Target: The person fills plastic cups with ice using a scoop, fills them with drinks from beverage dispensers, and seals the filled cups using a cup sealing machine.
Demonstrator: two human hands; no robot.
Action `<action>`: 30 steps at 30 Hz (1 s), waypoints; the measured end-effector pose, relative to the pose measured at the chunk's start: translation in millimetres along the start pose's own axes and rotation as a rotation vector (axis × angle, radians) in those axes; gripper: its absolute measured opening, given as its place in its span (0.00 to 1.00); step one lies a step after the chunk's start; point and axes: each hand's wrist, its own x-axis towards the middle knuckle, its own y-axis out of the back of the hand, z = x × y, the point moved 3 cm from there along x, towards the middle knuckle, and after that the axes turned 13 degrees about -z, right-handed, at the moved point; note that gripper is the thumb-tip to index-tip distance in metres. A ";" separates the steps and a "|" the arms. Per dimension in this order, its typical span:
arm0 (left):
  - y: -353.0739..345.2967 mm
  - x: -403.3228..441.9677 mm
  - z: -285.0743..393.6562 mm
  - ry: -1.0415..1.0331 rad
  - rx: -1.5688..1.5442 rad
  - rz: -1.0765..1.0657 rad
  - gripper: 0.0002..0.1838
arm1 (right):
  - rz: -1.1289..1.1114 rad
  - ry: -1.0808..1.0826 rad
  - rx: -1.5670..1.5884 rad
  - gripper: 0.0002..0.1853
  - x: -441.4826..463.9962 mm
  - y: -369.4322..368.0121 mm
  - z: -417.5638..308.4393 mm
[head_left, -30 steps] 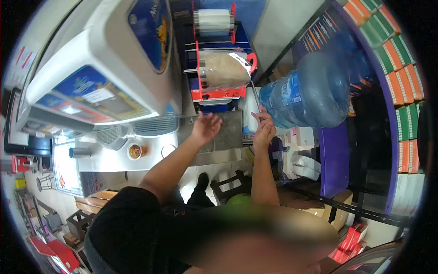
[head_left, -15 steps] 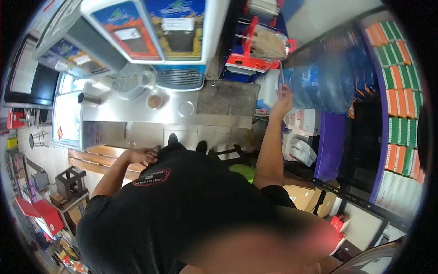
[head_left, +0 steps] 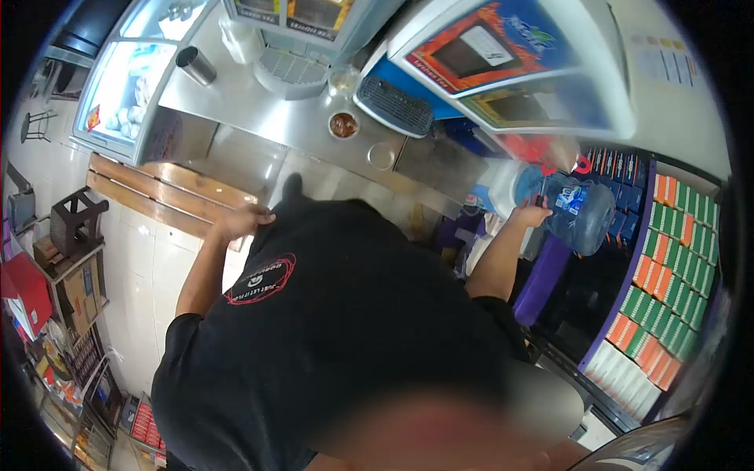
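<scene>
My right hand (head_left: 532, 213) is closed around a thin, stick-like utensil (head_left: 543, 185), whose exact kind I cannot make out. It is held up in front of a large blue water bottle (head_left: 580, 216), which lies on its side in the view. My left hand (head_left: 247, 221) hangs beside my black shirt, near the wooden bench, fingers loosely apart and nothing visible in them. On the steel counter stand a clear cup with brown contents (head_left: 343, 125) and a clear round cup or lid (head_left: 382, 156).
Drink dispensers (head_left: 510, 59) stand along the counter (head_left: 236, 98), with a metal tumbler (head_left: 195, 66) at its left. A glass-front fridge (head_left: 126, 94) and a slatted wooden bench (head_left: 165, 192) are to the left. Shelves of green and orange boxes (head_left: 667, 267) line the right.
The view has turned, so the counter now slants down to the right. My right hand still holds the thin utensil beside the water bottle; my left hand stays by my side.
</scene>
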 end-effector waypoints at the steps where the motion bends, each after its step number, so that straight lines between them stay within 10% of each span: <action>1: 15.5 5.4 -18.8 0.009 -0.017 -0.017 0.31 | -0.001 0.003 -0.026 0.26 3.0 -6.3 -4.0; 7: 27.1 -1.8 -24.0 0.064 0.030 0.082 0.29 | 0.051 0.455 -0.288 0.38 59.2 -36.9 -118.2; 17: -4.0 41.6 13.9 -0.070 -0.222 0.078 0.24 | -0.573 -0.156 0.044 0.18 261.2 -190.4 -221.8; 20: -36.3 37.5 44.1 -0.057 -0.130 0.107 0.23 | -0.612 0.119 0.061 0.29 226.1 -179.0 -229.8; 24: -65.6 35.8 61.7 0.028 0.006 0.219 0.21 | -0.289 0.681 0.085 0.14 101.4 -101.4 -173.1; 26: -75.5 37.2 78.0 0.054 0.093 0.267 0.20 | -0.047 0.405 0.376 0.15 55.8 -66.5 -47.4; 28: -83.3 44.1 96.6 0.046 0.191 0.286 0.19 | 0.029 -0.525 0.291 0.13 -3.8 -63.6 91.0; 30: -88.2 54.9 121.3 -0.011 0.322 0.273 0.18 | -0.295 -0.917 0.396 0.11 -51.5 -81.8 142.3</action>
